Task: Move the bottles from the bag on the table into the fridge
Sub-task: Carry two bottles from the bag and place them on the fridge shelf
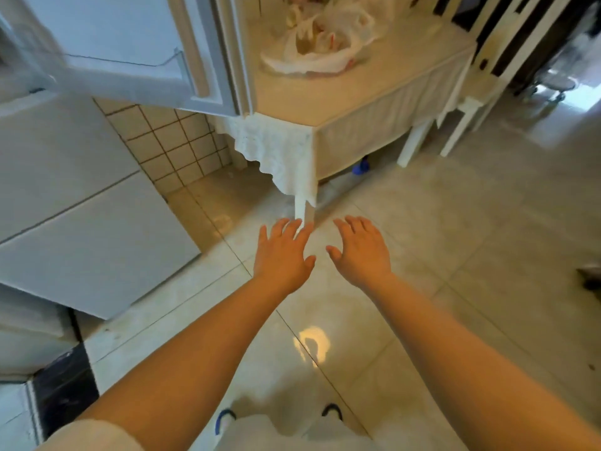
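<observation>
Head view | left hand point(282, 255) and right hand point(361, 252): spread, holding nothing | step: approaching bag point(320, 47) on worktop point(374, 92) | next: reach in, grip a bottle | fridge door point(130, 43) open

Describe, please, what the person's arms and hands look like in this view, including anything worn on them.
Both forearms are bare from the wrist up to near the elbow. The left hand and the right hand wear no gloves, and no rings, watch or bracelets show on either. A pale, whitish sleeve edge shows at the bottom left corner on the left arm; the right arm leaves the frame with no sleeve showing.
</observation>
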